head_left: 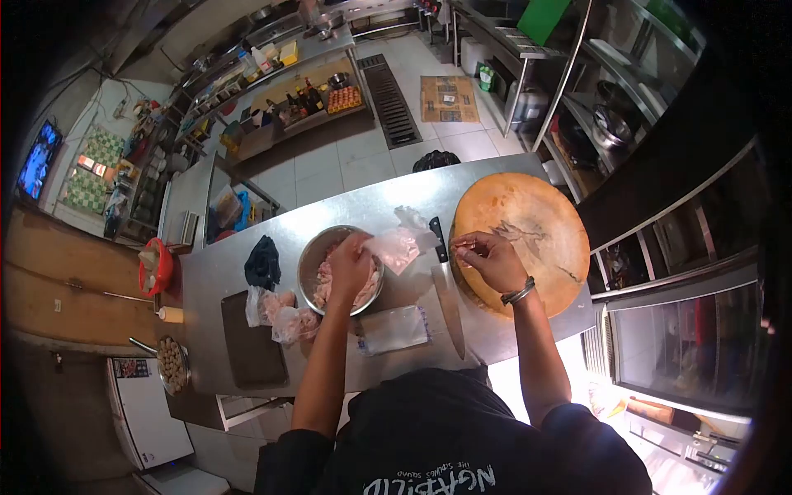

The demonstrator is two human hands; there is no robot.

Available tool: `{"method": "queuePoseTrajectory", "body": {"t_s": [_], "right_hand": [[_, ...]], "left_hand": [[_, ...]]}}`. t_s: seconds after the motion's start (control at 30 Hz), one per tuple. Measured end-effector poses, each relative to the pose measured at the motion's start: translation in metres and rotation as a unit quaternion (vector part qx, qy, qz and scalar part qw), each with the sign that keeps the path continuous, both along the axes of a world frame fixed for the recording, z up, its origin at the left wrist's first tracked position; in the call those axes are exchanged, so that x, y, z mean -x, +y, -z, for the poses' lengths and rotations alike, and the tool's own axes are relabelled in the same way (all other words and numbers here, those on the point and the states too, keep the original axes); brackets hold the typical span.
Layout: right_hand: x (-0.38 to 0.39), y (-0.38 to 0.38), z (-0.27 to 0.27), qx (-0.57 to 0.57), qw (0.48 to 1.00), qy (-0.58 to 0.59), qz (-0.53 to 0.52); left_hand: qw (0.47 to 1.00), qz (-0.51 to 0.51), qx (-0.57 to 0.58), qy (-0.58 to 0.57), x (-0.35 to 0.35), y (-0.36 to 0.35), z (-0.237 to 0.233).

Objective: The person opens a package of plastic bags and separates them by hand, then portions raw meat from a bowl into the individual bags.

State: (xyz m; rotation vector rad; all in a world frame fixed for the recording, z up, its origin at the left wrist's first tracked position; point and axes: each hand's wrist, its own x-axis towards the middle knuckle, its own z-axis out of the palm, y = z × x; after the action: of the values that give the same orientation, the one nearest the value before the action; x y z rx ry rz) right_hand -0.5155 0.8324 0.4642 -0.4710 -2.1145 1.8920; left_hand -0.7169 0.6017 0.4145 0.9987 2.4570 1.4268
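1. Head view: the left hand [355, 262], fingers narrowed, is over the bowl [308, 294] of meat [369, 290], at a plastic bag [400, 250]; grip unclear.
2. Right of the bowl, past the knife [450, 307], the right hand [495, 264] pinches; contents unclear.

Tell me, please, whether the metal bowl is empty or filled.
Not empty: raw meat pieces lie in the metal bowl. The left hand hides part, so I cannot tell how full.

"SQUAD" on black shirt [445, 425]
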Motion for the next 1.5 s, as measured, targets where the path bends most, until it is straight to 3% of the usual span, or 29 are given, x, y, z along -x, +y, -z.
{"method": "queuePoseTrajectory", "body": {"t_s": [0.07,0.2,0.23,0.3,0.37,0.43,0.67,0.77,0.83,0.87,0.93,1.07,1.13,1.23,1.37,1.43,1.47,1.5], "right_hand": [[0.007,0.001,0.007,0.006,1.0,-0.006,-0.007],[0.022,-0.006,0.006,0.012,0.999,-0.021,-0.024],[0.025,-0.01,0.007,0.012,0.999,-0.023,-0.03],[0.032,-0.019,0.008,0.02,0.999,-0.005,-0.04],[0.035,-0.031,0.004,0.013,0.998,-0.013,-0.062],[0.04,-0.042,0.002,0.004,0.996,-0.019,-0.086],[0.042,-0.044,-0.001,0.035,0.995,-0.014,-0.097],[0.04,-0.033,0.0,0.017,0.995,-0.022,-0.097],[0.038,-0.035,-0.001,0.019,0.993,-0.042,-0.108],[0.038,-0.038,-0.001,0.019,0.992,-0.043,-0.116],[0.038,-0.048,-0.003,0.038,0.988,-0.056,-0.142],[0.04,-0.079,-0.008,0.018,0.977,-0.055,-0.207],[0.039,-0.093,-0.005,0.009,0.972,-0.049,-0.229],[0.033,-0.121,-0.013,-0.017,0.963,-0.055,-0.262],[0.021,-0.16,-0.018,-0.147,0.873,0.012,-0.465],[0.021,-0.183,-0.011,-0.136,0.86,-0.022,-0.491],[0.022,-0.194,-0.001,-0.207,0.852,0.035,-0.479],[0.025,-0.204,0.006,-0.276,0.838,0.093,-0.462]], "left_hand": [[0.986,-0.002,-0.113,-0.12,-0.002,-0.025,0.019],[0.98,-0.028,-0.154,-0.124,-0.02,-0.069,0.051],[0.979,-0.035,-0.155,-0.126,-0.032,-0.075,0.037],[0.927,-0.076,-0.22,-0.293,-0.057,-0.09,0.015],[0.932,-0.095,-0.206,-0.283,-0.07,-0.116,0.02],[0.912,-0.102,-0.188,-0.351,-0.081,-0.136,0.017],[0.94,-0.15,-0.198,-0.232,-0.122,-0.17,0.025],[0.964,-0.175,-0.131,-0.151,-0.137,-0.184,0.035],[0.927,-0.243,-0.129,-0.256,-0.143,-0.189,0.045],[0.925,-0.25,-0.131,-0.255,-0.147,-0.191,0.051],[0.836,-0.286,-0.291,-0.367,-0.154,-0.184,0.047],[0.783,-0.314,-0.349,-0.409,-0.161,-0.183,0.049],[0.664,-0.339,-0.461,-0.48,-0.164,-0.18,0.042],[0.631,-0.377,-0.48,-0.48,-0.168,-0.175,0.027],[0.628,-0.373,-0.497,-0.468,-0.17,-0.177,0.02],[0.657,-0.338,-0.484,-0.469,-0.169,-0.18,0.027],[0.656,-0.338,-0.485,-0.469,-0.17,-0.18,0.03],[0.689,-0.314,-0.462,-0.462,-0.171,-0.18,0.032]]}}
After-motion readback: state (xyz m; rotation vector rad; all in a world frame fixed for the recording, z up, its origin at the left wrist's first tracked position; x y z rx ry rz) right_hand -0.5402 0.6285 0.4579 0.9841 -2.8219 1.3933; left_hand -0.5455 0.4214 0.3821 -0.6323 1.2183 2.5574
